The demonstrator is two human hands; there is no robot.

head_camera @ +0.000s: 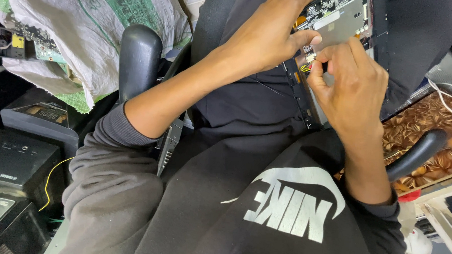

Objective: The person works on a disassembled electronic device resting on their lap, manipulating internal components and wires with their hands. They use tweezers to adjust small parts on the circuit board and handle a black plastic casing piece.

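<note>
The two hands meet over a circuit board that rests on the person's lap, propped against the dark clothing. The right hand is closed in a pinch, thumb and forefinger gripping a small connector with yellow wires at the board's lower left edge. The left hand lies just above that grip, its thumb pressed flat on the board's pale metal plate right beside the connector, the other fingers curled over the top edge; it is closed on the board, steadying it.

To do this well, I judge the left thumb should hold the board firmly so it cannot rock, while the right grip works the connector straight along its socket and holds it by the plastic body, not the thin wires.

Below the grip, nearest the camera, a dark sweatshirt carries a large white printed logo, seen upside down. Left of the grip a black chair armrest stands up, with a slim grey remote-like bar beneath the left forearm. Further left sit black audio boxes, one with a small amber display panel, and a loose yellow wire. Beyond them a white woven sack with green printed bands lies crumpled, a green circuit card beside it. Right of the grip a second armrest crosses a brown floral-patterned surface, where white cables run
</note>
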